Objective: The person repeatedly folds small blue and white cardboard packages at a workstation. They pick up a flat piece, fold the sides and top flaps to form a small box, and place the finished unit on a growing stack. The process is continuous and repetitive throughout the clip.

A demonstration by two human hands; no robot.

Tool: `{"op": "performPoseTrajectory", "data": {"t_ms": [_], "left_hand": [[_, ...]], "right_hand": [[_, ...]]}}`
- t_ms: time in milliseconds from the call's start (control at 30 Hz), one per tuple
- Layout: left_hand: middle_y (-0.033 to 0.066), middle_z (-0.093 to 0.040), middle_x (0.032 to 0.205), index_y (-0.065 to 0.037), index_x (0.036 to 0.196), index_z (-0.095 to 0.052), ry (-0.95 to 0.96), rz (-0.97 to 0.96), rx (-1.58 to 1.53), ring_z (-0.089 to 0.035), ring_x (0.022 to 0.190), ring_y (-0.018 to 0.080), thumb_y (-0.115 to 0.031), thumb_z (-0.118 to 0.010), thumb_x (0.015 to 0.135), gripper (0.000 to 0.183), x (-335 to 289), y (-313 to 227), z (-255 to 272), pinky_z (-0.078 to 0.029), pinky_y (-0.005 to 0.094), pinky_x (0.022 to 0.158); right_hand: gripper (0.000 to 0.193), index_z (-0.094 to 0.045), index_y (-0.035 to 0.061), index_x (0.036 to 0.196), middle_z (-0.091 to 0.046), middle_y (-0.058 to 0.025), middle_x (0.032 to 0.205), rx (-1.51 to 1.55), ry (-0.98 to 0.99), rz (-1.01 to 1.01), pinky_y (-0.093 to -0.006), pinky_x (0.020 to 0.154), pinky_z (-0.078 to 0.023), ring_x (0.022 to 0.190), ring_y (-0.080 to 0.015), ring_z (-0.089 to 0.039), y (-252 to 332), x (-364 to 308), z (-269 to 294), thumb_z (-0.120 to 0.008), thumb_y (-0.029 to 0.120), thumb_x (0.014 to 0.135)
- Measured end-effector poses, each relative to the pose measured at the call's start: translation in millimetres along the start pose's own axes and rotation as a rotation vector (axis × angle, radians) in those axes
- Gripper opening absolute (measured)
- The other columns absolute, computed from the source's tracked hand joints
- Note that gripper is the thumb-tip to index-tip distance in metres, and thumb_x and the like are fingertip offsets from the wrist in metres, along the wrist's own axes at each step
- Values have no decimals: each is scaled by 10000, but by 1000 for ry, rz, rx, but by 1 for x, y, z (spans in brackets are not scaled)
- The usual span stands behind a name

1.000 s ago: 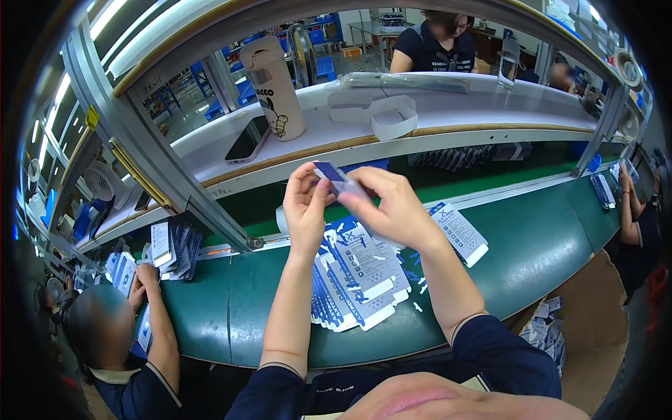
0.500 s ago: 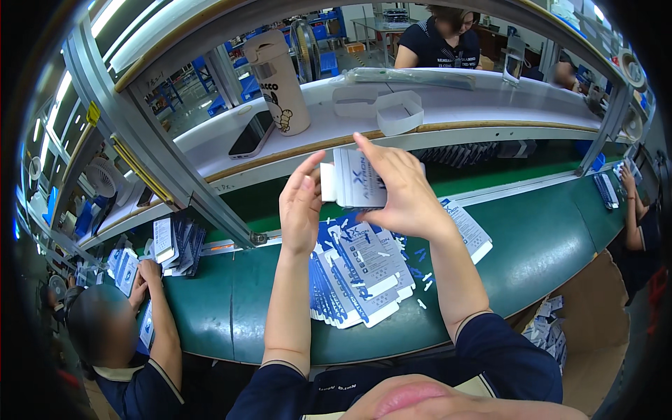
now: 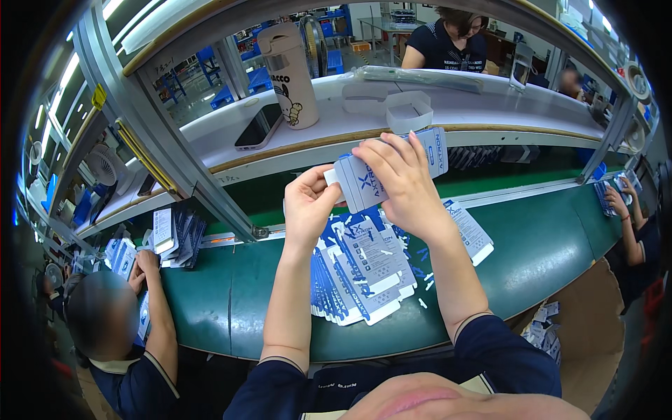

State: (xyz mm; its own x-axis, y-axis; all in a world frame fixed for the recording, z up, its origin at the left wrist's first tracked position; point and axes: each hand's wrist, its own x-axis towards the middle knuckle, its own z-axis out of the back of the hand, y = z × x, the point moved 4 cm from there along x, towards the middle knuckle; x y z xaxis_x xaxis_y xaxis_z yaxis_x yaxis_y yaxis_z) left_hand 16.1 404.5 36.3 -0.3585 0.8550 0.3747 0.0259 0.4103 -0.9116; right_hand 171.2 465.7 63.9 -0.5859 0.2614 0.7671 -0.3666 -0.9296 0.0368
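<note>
A grey-white and blue box carton (image 3: 355,187) is held up above the bench, tilted, with its printed face toward me. My right hand (image 3: 402,185) wraps round its body, fingers lying across the front. At the carton's left end, my left hand (image 3: 310,206) pinches a white end flap between thumb and fingers. Under my hands a fanned stack of flat blue-and-white cartons (image 3: 374,283) lies on the green bench (image 3: 203,308). Small blue and white paper scraps (image 3: 422,273) are scattered on and beside the stack.
More flat cartons (image 3: 470,234) lie right of the stack. A shelf above the bench carries a cream tumbler (image 3: 297,84), a phone (image 3: 259,128) and a white paper tray (image 3: 409,112). A metal post (image 3: 168,140) stands left. Co-workers sit on both sides; a cardboard box (image 3: 588,329) stands lower right.
The carton has turned so its long printed face shows, extending up to the right. My left fingers, apart before, have closed on the end flap.
</note>
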Motion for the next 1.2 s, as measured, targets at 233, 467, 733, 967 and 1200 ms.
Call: {"op": "performPoseTrajectory", "data": {"t_ms": [233, 467, 733, 967, 1200], "left_hand": [[145, -696, 950, 100, 1120, -612, 45, 28, 27, -690, 829, 169, 12, -585, 883, 254, 2, 6, 0, -581, 293, 758], [133, -698, 936, 103, 1114, -628, 32, 19, 67, -684, 849, 157, 7, -608, 871, 262, 4, 13, -1, -568, 276, 787], [94, -708, 930, 65, 1081, -667, 149, 85, 287, -649, 849, 109, -100, -679, 879, 261, 11, 29, 4, -511, 251, 780], [79, -683, 989, 45, 1142, -632, 199, -18, 97, -631, 899, 104, -68, -660, 882, 284, 6, 31, -14, -498, 263, 830], [60, -677, 898, 63, 1084, -637, 163, 59, -7, -647, 766, 106, -5, -629, 885, 211, 11, 34, -2, -526, 231, 698]], "right_hand": [[613, -487, 160, 1281, -460, -79, 1314, -16, 17, -12, -522, 1137, -213, 1313, -306, -380, -3, -2, -4, -616, -57, 722], [645, -496, 157, 1274, -469, -90, 1307, -25, 21, -10, -516, 1140, -211, 1315, -304, -380, -7, -4, -5, -625, -86, 691], [635, -507, 137, 1248, -497, -94, 1283, -90, 58, -103, -515, 1135, -222, 1296, -304, -399, -25, -9, 7, -628, -99, 670], [644, -514, 123, 1254, -525, -73, 1261, -1, 73, -77, -524, 1132, -220, 1280, -294, -423, -24, -10, 14, -634, -99, 661], [635, -513, 80, 1264, -536, -68, 1266, 25, 94, -34, -526, 1132, -221, 1286, -286, -424, -10, -7, -1, -627, -86, 662]]}}
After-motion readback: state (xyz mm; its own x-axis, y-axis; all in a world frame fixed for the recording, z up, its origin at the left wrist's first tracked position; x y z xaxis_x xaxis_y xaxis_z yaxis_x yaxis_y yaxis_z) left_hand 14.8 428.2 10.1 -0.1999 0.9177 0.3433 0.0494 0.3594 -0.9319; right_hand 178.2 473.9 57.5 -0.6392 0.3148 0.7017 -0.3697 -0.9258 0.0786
